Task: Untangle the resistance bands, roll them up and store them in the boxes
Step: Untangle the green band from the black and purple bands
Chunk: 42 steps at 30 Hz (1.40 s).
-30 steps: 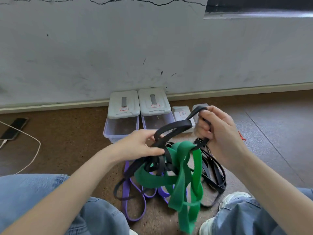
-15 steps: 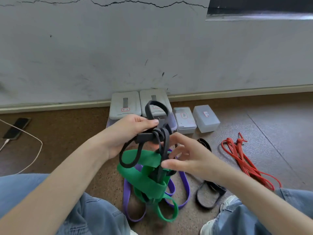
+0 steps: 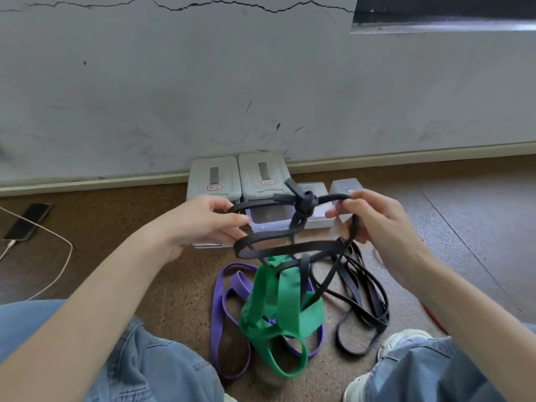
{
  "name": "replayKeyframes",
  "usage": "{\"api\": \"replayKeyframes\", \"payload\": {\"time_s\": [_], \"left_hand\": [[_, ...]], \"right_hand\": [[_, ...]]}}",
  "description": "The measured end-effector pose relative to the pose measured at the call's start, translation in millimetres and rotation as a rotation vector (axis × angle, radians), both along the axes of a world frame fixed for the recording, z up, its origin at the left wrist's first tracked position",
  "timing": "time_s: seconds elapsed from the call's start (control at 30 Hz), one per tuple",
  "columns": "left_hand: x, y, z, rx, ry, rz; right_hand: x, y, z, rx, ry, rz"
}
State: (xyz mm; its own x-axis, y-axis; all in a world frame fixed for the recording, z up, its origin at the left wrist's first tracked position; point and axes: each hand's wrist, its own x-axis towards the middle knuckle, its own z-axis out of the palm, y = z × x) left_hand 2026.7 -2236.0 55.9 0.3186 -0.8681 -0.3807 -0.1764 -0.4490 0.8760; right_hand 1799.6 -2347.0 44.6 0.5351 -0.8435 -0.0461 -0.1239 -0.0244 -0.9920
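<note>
A black resistance band [image 3: 278, 248] with a knot [image 3: 303, 200] is stretched in the air between my hands. My left hand [image 3: 203, 221] grips its left loops and my right hand [image 3: 374, 216] pinches its right end. A wide green band [image 3: 285, 297] hangs tangled from the black one. A purple band [image 3: 220, 309] lies on the floor below, partly under the green. More black band [image 3: 365, 300] trails onto the floor at the right. Two lidded boxes [image 3: 214, 177] [image 3: 262, 172] stand against the wall, with two smaller boxes [image 3: 313, 188] [image 3: 346, 185] beside them.
A phone [image 3: 27, 221] with a white cable [image 3: 62, 250] lies on the floor at the left. A bit of red rope [image 3: 435, 317] shows by my right arm. My jeans-clad knees [image 3: 130, 358] and a white shoe [image 3: 403, 340] frame the bands. The wall stands close behind the boxes.
My hands have moved apart, pulling the knotted black band out sideways. My right hand rose from the tangle's lower side to grip the band's right end. The green band hangs lower.
</note>
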Motion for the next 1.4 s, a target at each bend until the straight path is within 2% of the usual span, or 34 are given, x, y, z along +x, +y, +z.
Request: {"api": "replayKeyframes", "payload": {"time_s": [0.07, 0.13, 0.2, 0.23, 0.27, 0.3, 0.4, 0.43, 0.5, 0.57, 0.63, 0.7, 0.77, 0.83, 0.87, 0.93, 1.0, 1.03, 1.1, 1.17, 1.27, 1.33, 1.4], "left_hand": [[0, -2, -3, -0.030, -0.128, 0.027], [2, -4, -6, -0.004, -0.421, 0.029], [8, -4, -8, 0.099, -0.744, -0.019], [10, -2, -8, 0.152, -0.866, -0.068], [12, 0, -10, 0.202, -0.912, -0.149], [12, 1, -12, 0.207, -0.852, -0.258], [-17, -1, -16, 0.035, -0.254, -0.483], [-28, -4, -26, -0.025, -0.136, -0.526], [-44, -8, -52, -0.074, -0.139, -0.598], [-48, -7, -69, -0.002, -0.232, -0.677], [-42, -6, -71, 0.056, -0.147, -0.620], [-36, -8, -49, -0.012, 0.157, -0.382], [-33, -12, -16, -0.185, 0.521, -0.230], [-35, -13, 14, -0.311, 0.695, -0.229], [-38, -13, 22, -0.342, 0.731, -0.223], [-48, -15, 28, -0.360, 0.799, -0.153], [-60, -18, 25, -0.385, 0.835, -0.101], [-63, -21, 21, -0.395, 0.832, -0.081], [-57, -25, 9, -0.395, 0.665, -0.054], [-43, -24, -6, -0.350, 0.441, -0.128], [-37, -10, -38, -0.082, 0.321, -0.498], [-48, -2, -60, 0.069, 0.048, -0.712], [-52, -5, -67, -0.002, -0.223, -0.700]], "right_hand": [[1, 0, 1, -0.015, -0.054, 0.057], [2, 2, 0, -0.049, -0.089, 0.096], [2, 3, 1, -0.076, -0.109, 0.112], [2, 4, 2, -0.074, -0.113, 0.126], [2, 7, 2, -0.055, -0.122, 0.153], [3, 9, 2, -0.024, -0.141, 0.199], [9, 21, 2, 0.065, -0.251, 0.372], [12, 23, 4, 0.102, -0.315, 0.411], [13, 21, 12, 0.159, -0.452, 0.429], [7, 10, 20, 0.192, -0.555, 0.349], [-3, -4, 23, 0.189, -0.589, 0.218], [-8, -14, 16, 0.119, -0.391, 0.075], [-8, -14, 5, 0.085, 0.015, 0.068], [-5, -3, -4, 0.085, 0.391, 0.298], [-3, 6, -9, 0.083, 0.496, 0.437], [4, 28, -14, 0.124, 0.480, 0.653], [15, 44, -19, 0.132, 0.284, 0.761], [20, 49, -22, 0.130, 0.183, 0.737], [28, 52, -23, 0.173, 0.020, 0.581], [29, 47, -17, 0.184, -0.050, 0.430], [23, 29, -5, 0.345, -0.321, 0.317], [17, 17, 6, 0.347, -0.455, 0.257], [11, 6, 12, 0.354, -0.539, 0.152]]}}
